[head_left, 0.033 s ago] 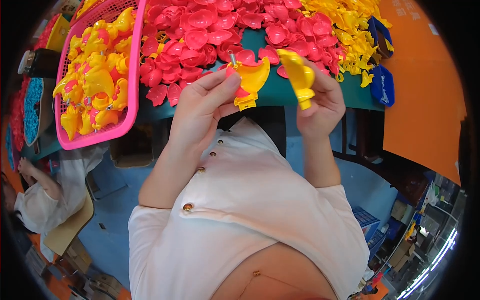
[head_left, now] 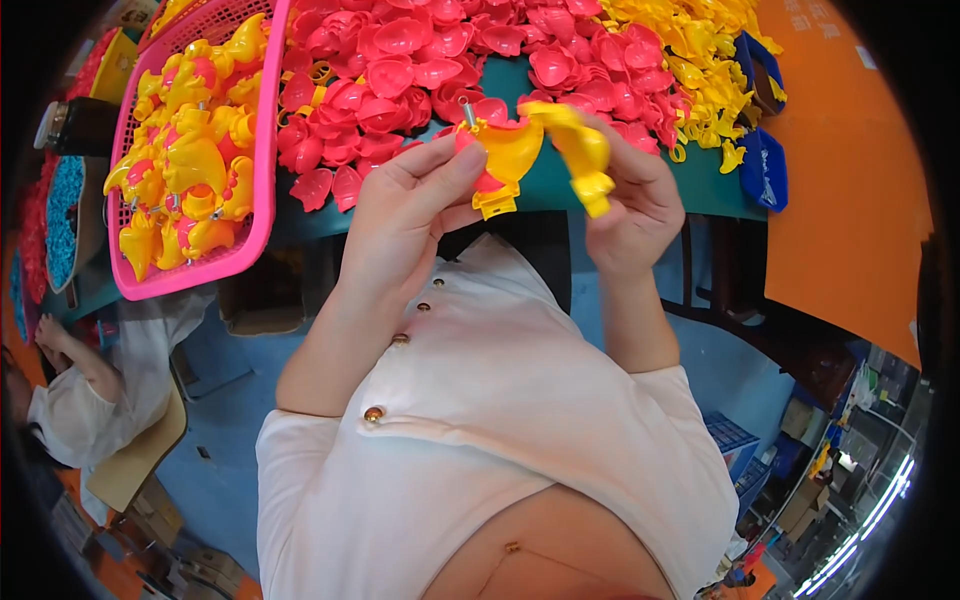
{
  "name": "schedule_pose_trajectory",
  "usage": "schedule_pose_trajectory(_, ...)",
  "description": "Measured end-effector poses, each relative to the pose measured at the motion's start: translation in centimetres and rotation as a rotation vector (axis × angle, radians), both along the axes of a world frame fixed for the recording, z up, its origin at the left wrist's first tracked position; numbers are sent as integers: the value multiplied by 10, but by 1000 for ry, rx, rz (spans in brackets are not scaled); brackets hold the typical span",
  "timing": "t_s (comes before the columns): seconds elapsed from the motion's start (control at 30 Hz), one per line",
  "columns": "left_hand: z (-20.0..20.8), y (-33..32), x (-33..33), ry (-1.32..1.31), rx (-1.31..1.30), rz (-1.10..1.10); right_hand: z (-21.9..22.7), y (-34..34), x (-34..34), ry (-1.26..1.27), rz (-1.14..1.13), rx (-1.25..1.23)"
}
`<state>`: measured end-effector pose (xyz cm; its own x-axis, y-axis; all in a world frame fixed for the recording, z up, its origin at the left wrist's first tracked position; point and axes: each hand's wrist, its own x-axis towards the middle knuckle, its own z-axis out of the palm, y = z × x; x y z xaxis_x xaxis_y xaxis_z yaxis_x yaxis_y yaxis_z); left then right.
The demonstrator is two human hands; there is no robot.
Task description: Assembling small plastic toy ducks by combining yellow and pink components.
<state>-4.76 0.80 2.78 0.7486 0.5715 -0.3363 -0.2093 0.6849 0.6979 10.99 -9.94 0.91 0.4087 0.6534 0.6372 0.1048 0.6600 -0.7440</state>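
Note:
My left hand (head_left: 410,215) grips a yellow duck-shaped plastic shell (head_left: 508,152) with a red part inside it and a metal pin sticking up from its top. My right hand (head_left: 635,200) holds a second yellow shell half (head_left: 582,150), tilted and touching the first one's right side. Both hands are raised above the near edge of the green table (head_left: 545,195). Just behind them lies a pile of red plastic parts (head_left: 400,60).
A pink mesh basket (head_left: 262,150) at the left holds several assembled yellow toys (head_left: 185,170). Loose yellow parts (head_left: 690,50) are heaped at the back right, beside small blue bins (head_left: 765,170). Another person in white (head_left: 80,400) sits at the lower left. An orange surface (head_left: 840,200) lies to the right.

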Motion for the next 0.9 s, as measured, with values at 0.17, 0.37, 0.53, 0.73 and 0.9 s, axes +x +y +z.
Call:
schedule_pose_trajectory(0.17,9,-2,8,-75,15,15,2,12,-1,-259,-125,-47)
schedule_pose_trajectory(0.37,4,-2,12,-3,105,16,23,14,8,-861,-256,-271)
schedule_pose_trajectory(0.53,4,-1,16,12,172,14,14,7,17,-553,-149,-216)
schedule_pose_trajectory(0.73,12,1,16,-18,123,5,10,1,21,19,-25,-1)
schedule_pose_trajectory(0.9,18,-1,19,25,189,19,7,2,21,-143,-44,-35)
